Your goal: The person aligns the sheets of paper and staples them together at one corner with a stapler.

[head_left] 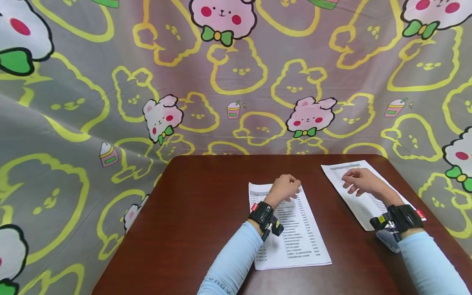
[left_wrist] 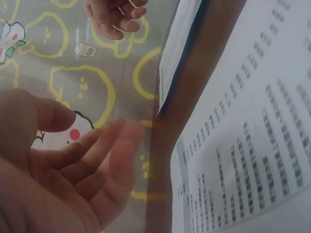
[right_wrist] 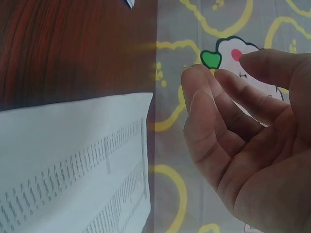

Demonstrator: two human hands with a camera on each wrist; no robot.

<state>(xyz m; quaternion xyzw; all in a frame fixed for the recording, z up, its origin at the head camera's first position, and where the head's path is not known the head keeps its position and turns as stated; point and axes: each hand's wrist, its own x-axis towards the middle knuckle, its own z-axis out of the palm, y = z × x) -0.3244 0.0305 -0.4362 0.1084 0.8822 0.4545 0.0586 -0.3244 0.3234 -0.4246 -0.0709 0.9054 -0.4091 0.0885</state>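
Printed sheets lie in two places on the table: a stack of paper [head_left: 298, 229] at the centre and another paper [head_left: 354, 192] at the right. Above the top end of the central stack is my left hand [head_left: 284, 188], its fingers loosely bent and holding nothing. My right hand [head_left: 363, 181] hovers over the right paper, likewise with relaxed fingers and an empty palm. In the left wrist view a gap shows between the left hand [left_wrist: 82, 165] and the page [left_wrist: 233, 160]. The right wrist view shows the right hand [right_wrist: 248, 131] apart from its sheet [right_wrist: 73, 150].
A brown wooden table [head_left: 199, 213] carries both papers. Under the right wrist sits a small greyish object [head_left: 388, 241], partly hidden by the arm. Behind and to the left hangs a grey cloth [head_left: 258, 98] with cartoon animals. Each wrist wears a black camera strap [head_left: 262, 215].
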